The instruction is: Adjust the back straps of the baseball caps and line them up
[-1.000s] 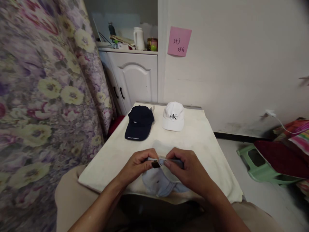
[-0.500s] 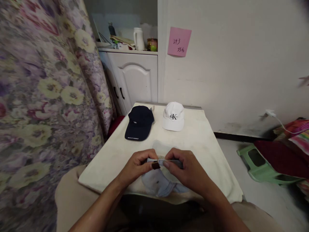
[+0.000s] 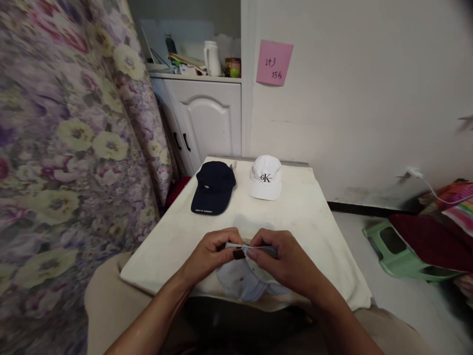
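A light blue cap (image 3: 242, 281) lies at the near edge of the cloth-covered table (image 3: 318, 231). My left hand (image 3: 210, 254) and my right hand (image 3: 284, 261) both pinch its back strap, where a small dark buckle (image 3: 238, 254) shows between the fingertips. The two hands almost touch each other over the cap. Farther back on the table lie a navy cap (image 3: 213, 188) and a white cap (image 3: 265, 178) with a black logo, side by side.
A floral curtain (image 3: 70, 143) hangs along the left. Behind the table stands a white cabinet (image 3: 203, 118) with a jug and clutter on top. A pink note (image 3: 274, 63) is stuck to the wall. A green stool (image 3: 395, 251) and bedding lie right.
My right hand has crept slightly left along the strap toward the buckle. The left hand and the cap have barely shifted.
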Tool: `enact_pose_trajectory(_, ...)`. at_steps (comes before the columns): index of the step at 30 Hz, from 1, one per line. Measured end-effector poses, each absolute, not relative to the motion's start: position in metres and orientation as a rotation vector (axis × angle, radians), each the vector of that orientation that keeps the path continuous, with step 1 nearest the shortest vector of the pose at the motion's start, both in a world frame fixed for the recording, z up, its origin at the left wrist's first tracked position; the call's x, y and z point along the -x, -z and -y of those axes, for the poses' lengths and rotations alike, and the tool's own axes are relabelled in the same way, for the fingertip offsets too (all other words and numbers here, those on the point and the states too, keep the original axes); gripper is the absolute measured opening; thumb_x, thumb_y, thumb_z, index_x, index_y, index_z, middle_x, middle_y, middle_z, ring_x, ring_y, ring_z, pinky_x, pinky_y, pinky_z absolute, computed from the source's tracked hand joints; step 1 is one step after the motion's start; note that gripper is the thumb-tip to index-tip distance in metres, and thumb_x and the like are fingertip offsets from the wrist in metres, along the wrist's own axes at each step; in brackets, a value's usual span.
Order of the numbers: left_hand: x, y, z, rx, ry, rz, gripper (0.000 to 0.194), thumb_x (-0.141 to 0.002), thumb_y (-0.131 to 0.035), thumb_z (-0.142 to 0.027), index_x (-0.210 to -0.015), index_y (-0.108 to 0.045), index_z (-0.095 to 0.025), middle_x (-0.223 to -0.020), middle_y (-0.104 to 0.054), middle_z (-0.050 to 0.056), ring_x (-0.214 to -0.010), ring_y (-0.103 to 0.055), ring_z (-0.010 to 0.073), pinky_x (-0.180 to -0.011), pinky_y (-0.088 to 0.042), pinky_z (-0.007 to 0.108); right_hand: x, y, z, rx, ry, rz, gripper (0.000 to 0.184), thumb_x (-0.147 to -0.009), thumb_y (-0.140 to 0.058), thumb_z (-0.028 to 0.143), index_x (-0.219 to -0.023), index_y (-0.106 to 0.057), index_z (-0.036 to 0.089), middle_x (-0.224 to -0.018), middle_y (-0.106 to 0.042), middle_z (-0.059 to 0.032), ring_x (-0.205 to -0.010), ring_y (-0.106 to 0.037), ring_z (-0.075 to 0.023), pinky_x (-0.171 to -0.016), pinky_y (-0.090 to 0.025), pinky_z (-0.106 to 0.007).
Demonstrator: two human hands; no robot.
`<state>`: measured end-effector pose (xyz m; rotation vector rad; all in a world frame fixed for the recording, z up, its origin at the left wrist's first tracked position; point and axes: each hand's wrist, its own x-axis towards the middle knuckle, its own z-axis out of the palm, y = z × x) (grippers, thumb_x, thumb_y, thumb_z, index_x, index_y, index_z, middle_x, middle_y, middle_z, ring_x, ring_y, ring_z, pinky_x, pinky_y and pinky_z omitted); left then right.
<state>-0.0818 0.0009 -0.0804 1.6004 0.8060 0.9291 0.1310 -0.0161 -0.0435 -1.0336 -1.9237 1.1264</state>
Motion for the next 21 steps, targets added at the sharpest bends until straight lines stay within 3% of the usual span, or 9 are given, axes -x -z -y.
enact_pose_trajectory(21, 0.0841, 0.0881, -0.0031, -1.646, -1.039, -0.679, 0.023, -0.088, -0.068, -0.035, -0.080, -0.072, -0.014, -0.075, -0.057, 0.002, -0.070, -0.050, 0.0150, -0.065, -0.036, 0.025, -0.1290, 0.0434, 0.0181, 0.975, -1.055, 1.913, 0.013, -0.088, -0.062, 0.024, -0.077, -0.065, 0.018, -0.066, -0.062, 0.0032, -0.061, -0.052, -0.0110, -0.057, -0.038, -0.022)
